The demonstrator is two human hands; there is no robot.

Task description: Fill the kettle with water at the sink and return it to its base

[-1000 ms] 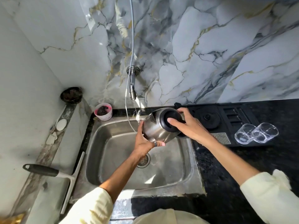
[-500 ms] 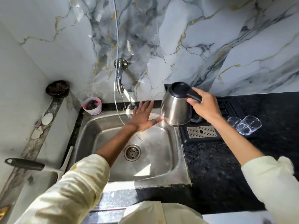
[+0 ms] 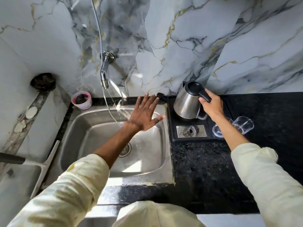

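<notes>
**Head view: kettle at its base beside the sink**

Head view, looking down. The right hand (image 3: 213, 106) is wrapped around the black plastic handle of the kettle (image 3: 186, 104), a tapered body of brushed steel with a black round lid. The kettle sits on or just above the black tray (image 3: 172, 133) to the right of the sink (image 3: 91, 128); contact with its base cannot be told. The left hand (image 3: 144, 115) hangs over the steel basin, fingers spread flat, holding nothing, a ring on one finger. A chrome tap (image 3: 105, 69) projects from the veined marble wall. A perforated metal grille (image 3: 191, 131) lies in the tray. Two clear glasses (image 3: 242, 125) lie on the speckled black counter, partly hidden by the right forearm. A pink-rimmed cup (image 3: 81, 99) stands at the sink's back left corner.
</notes>
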